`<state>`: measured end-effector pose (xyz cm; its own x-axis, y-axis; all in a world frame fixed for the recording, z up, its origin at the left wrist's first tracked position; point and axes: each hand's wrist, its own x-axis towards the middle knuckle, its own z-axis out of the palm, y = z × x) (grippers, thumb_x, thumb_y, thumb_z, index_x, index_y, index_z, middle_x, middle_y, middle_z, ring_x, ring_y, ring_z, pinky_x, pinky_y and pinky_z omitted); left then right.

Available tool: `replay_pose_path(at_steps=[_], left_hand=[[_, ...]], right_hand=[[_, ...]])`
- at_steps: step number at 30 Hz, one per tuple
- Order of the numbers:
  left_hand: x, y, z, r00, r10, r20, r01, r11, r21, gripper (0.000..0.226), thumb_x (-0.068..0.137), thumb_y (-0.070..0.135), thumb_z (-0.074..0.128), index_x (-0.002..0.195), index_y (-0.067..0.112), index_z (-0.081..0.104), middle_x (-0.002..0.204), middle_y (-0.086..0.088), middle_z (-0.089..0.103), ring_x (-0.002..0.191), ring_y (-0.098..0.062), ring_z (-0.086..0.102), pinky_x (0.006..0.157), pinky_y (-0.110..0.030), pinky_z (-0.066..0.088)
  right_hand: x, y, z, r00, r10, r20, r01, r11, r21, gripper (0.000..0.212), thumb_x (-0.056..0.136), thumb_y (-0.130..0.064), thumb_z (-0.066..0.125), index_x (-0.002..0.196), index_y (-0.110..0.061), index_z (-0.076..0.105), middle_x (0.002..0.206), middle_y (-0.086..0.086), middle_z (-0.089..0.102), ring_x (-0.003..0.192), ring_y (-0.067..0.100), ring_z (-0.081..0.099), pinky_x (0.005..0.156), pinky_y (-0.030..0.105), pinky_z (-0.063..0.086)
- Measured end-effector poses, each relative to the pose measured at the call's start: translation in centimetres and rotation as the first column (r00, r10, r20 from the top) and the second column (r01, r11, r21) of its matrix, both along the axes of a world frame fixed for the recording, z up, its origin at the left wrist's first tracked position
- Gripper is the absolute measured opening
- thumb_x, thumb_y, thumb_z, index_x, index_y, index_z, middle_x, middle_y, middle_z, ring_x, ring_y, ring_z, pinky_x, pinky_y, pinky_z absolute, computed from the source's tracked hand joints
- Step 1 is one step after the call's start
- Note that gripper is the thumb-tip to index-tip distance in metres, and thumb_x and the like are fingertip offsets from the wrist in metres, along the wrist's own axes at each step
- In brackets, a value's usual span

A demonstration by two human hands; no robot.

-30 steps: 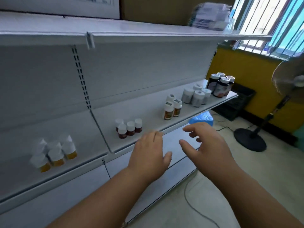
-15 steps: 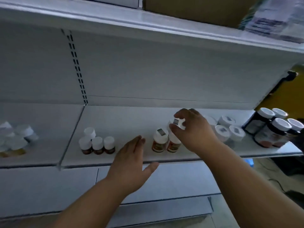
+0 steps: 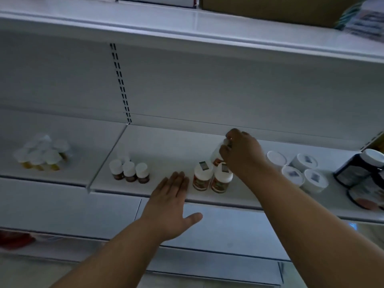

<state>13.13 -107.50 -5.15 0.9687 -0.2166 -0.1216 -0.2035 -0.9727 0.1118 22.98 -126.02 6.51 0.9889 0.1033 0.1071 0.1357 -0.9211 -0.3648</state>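
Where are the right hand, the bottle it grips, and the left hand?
right hand [image 3: 243, 157]: head view, back of the hand.
gripped bottle [image 3: 216, 155]: head view, pale upper part beside the fingers.
left hand [image 3: 168, 204]: head view, back of the hand.

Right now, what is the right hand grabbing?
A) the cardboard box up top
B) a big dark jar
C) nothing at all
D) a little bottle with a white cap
D: the right hand has its fingers curled round a white-capped bottle at the middle of the shelf, while the dark jars stand apart at the far right.
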Motion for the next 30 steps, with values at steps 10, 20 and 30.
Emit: replay_pose_path(at_steps=[10, 20, 30], left_hand=[[0.0, 0.3, 0.5, 0.999, -0.04, -0.007, 0.04, 0.999, 0.016, 0.104, 0.087, 0.081, 0.025, 0.156, 0.014, -0.014, 0.164, -0.003, -0.022, 0.149, -0.018, -0.023, 0.121, -0.036, -0.014], [0.5, 0.6, -1.1, 0.998, -0.031, 0.057, 0.034, 0.997, -0.066, 0.106, 0.081, 0.087, 0.026, 0.158, 0.022, -0.008, 0.166, 0.0, -0.011, 0.151, -0.018, -0.016, 0.123, -0.04, -0.007], [1.0, 0.9, -2.5, 0.99, -0.053, 0.132, 0.062, 0.996, -0.065, 0.108, 0.07, 0.092, 0.008, 0.158, 0.03, 0.001, 0.167, 0.004, -0.005, 0.152, -0.017, -0.011, 0.124, -0.042, 0.001]], right_hand=[[-7.8, 3.1, 2.7, 0.996, -0.035, -0.088, 0.089, 0.031, 0.996, 0.021, 0.093, -0.038, 0.06, 0.105, -0.021, 0.064, 0.106, 0.006, 0.066, 0.101, 0.03, 0.065, 0.091, 0.053, 0.054], [-11.4, 3.2, 2.8, 0.751, 0.551, -0.363, 0.539, -0.194, 0.82, 0.06, 0.078, -0.062, 0.056, 0.101, -0.006, 0.059, 0.09, 0.019, 0.068, 0.065, 0.03, 0.066, 0.06, 0.037, 0.057], [-12.5, 2.5, 1.5, 0.668, 0.697, -0.26, 0.524, -0.193, 0.83, 0.057, 0.057, -0.034, 0.09, 0.099, -0.001, 0.07, 0.096, 0.021, 0.064, 0.079, 0.035, 0.068, 0.068, 0.043, 0.058]])
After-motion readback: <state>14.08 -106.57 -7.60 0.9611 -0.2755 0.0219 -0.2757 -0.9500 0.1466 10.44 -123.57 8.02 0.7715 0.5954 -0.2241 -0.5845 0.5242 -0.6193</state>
